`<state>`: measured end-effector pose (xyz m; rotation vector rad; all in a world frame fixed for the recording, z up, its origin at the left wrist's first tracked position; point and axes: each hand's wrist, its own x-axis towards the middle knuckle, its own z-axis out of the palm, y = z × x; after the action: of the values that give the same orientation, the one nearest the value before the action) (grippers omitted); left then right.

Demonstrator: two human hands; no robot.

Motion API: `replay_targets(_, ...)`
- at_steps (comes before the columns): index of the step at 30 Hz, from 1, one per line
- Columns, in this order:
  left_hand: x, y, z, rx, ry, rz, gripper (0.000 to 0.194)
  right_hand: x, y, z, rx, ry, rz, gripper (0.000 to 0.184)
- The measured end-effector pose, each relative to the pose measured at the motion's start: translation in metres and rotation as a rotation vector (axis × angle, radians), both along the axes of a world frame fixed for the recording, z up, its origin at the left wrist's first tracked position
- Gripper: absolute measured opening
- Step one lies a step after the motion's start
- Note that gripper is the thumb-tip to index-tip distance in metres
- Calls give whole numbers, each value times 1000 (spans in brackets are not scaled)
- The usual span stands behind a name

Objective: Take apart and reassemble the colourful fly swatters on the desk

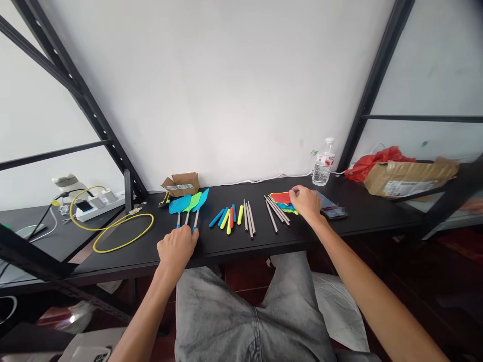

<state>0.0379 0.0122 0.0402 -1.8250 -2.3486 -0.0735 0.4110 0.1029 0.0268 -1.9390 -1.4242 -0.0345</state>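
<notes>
My left hand (177,249) is curled at the lower ends of several assembled fly swatters, around the blue grip (194,229) of the rightmost one. Their blue and green heads (190,202) fan out on the black desk (222,246). My right hand (305,202) rests on a pile of loose swatter heads (281,199), with its fingertips on the red top one. Whether those fingers pinch it is hidden. Between my hands lie coloured plastic grips (226,219) and two groups of metal rods (248,217) (275,213).
A smartphone (332,211) lies right of the pile. A water bottle (323,163) stands behind it. A small cardboard box (181,184) sits at the back left, with a yellow cable loop (123,234) nearby. A cardboard parcel (409,178) and red plastic bag (377,163) lie far right.
</notes>
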Motion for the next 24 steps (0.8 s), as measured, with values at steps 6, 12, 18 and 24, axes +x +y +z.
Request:
replay_targets(6,44,-21,18,23,-136,-108,42,-75,-33,11,76,407,524,38)
replay_targets(12,111,-25,5,177,-407,-247,37,-152,-54,3,-93,1304,941,37)
replay_targets(18,149,-33,-23,308,-1025,-415,39,-140,-36,5,67,1598,827,25)
replay_targets(24,129,-49,-43,211,-1231,-455,44,-64,-15,32,254,1594,751,17)
